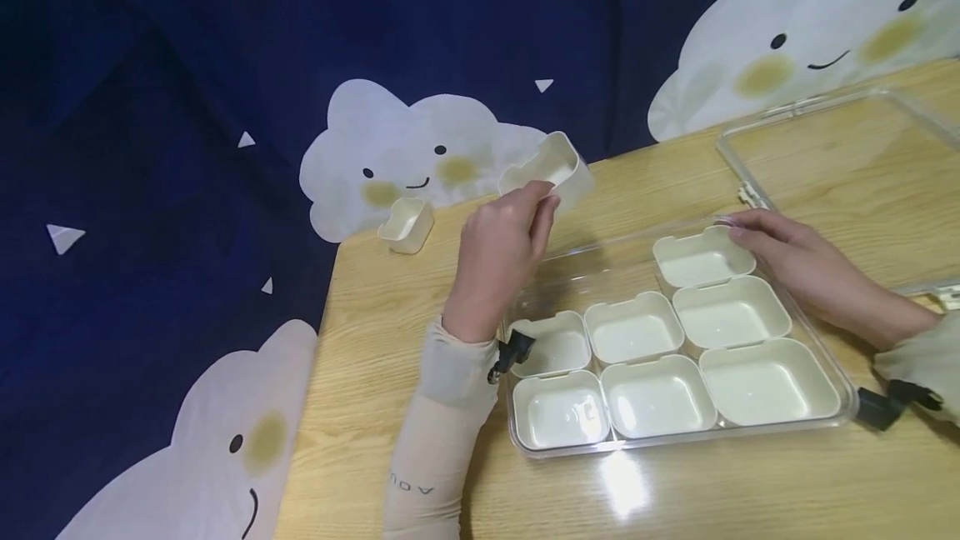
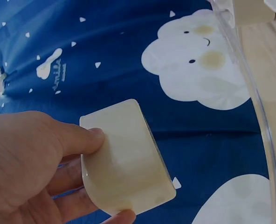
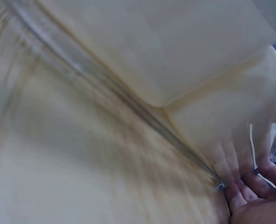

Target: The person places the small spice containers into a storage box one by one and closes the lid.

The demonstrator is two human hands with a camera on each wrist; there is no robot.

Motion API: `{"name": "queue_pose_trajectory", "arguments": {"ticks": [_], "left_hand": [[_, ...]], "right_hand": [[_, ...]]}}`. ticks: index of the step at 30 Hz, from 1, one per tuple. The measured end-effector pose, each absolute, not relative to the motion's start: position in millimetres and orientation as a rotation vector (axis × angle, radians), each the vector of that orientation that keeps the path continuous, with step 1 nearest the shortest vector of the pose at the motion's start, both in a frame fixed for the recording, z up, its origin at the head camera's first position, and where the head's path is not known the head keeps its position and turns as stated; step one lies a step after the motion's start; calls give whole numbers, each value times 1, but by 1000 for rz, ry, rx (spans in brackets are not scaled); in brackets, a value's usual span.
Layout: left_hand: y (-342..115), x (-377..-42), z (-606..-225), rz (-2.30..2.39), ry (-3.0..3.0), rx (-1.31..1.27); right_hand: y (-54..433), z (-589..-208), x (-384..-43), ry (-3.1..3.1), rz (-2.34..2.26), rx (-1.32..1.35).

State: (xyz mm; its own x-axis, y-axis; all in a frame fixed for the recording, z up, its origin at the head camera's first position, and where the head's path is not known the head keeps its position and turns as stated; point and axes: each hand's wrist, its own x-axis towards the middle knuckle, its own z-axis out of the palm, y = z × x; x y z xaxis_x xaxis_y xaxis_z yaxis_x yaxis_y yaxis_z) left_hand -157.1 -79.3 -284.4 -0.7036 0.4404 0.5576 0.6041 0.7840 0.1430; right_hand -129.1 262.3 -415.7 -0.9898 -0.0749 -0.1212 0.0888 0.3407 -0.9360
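Cream bin [image 1: 576, 186] pinched by left hand [image 1: 498, 252], held tilted near far edge of clear organizer box [image 1: 846, 407]; box wall gripped by right hand [image 1: 810, 263]. Bin could be dropped if thumb slips; seated bins [image 1: 656, 394] could be jostled by crooked lowering.

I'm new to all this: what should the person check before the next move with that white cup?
1. Left hand grips the white cup: ok, held between thumb and fingers.
2. White cup level: not ok, it is tilted.
3. Clear box held firmly: cannot tell; the right hand touches its far right corner.
4. Room inside: ok, a gap lies left of the back-row cup.
5. Clear lid out of the way: ok, off the box.
6. Other cups all inside: not ok, a small cup sits outside on the table.
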Motion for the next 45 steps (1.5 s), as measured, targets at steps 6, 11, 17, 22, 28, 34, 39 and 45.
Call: {"name": "queue_pose_trajectory", "arguments": {"ticks": [6,11,17,22,28,34,39,45], "left_hand": [[-75,-152,-286,-408,-2504,-834],[-72,-149,-286,-366,-2535,-858],[-70,-146,-286,-339,-2606,-867],[-69,-144,-288,-314,-2628,-874],[-66,-143,-290,-289,-2652,-888],[-63,-141,-290,-242,-2724,-886],[-60,-140,-291,-209,-2812,-879],[-56,-138,-293,-155,-2850,-937]], "right_hand": [[261,-416,-129,2430,-1738,22],[261,-416,-129,2416,-1759,14],[262,-416,-130,2426,-1760,4],[262,-416,-130,2393,-1786,4],[261,-416,-129,2373,-1808,-1],[262,-416,-129,2393,-1778,1],[262,-416,-128,2398,-1768,2],[262,-414,-128,2388,-1771,3]]}}
